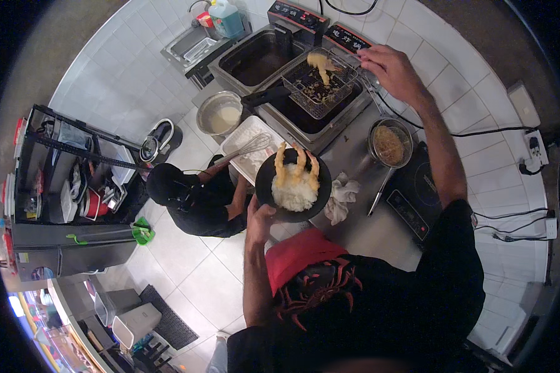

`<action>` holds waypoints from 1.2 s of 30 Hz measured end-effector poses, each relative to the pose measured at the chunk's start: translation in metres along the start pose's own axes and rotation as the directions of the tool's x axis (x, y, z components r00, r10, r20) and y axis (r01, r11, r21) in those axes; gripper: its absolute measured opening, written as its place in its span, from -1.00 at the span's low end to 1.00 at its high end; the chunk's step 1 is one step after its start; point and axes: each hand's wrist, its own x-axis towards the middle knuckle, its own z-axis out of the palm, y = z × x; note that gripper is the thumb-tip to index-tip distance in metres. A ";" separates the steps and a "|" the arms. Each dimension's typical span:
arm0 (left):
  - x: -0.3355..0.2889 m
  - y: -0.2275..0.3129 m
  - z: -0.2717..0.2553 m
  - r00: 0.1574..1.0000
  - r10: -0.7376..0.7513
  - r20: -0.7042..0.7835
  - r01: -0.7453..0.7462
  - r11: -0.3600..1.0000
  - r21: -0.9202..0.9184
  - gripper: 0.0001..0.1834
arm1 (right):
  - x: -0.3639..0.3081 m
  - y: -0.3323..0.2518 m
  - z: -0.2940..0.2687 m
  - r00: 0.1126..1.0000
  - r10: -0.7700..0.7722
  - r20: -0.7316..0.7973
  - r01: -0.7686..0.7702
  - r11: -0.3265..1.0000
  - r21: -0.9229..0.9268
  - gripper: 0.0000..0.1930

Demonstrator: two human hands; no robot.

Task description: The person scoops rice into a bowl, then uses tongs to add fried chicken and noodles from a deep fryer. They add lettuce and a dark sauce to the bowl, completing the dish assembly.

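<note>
My left hand (259, 219) grips the rim of a black bowl (266, 198), its thumb over the edge. In the bowl lie white rice (294, 194) and several battered fried prawns (300, 163). My right hand (389, 71) is raised at the far side of the counter, beside the wire fryer basket (305, 99). Its fingers are pinched together, and what they hold, if anything, is too small to make out. Inside the basket are a golden battered piece (322, 66) and loose crumbs of fried batter. The basket sits over the right oil tank (305, 128) of the fryer.
A person in black (196, 202) crouches at the left, a hand by the whisk (250, 145) over a white tray (233, 142). A batter bowl (210, 129) stands beyond. To the right are a strainer of crumbs (389, 144), a crumpled cloth (341, 198) and an induction cooker (410, 202).
</note>
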 end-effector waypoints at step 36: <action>-0.016 -0.027 0.008 0.992 0.007 -0.127 -0.013 0.999 -0.051 -0.35 | 0.041 0.058 0.099 0.886 0.459 0.066 -0.425 0.861 -0.278 -0.70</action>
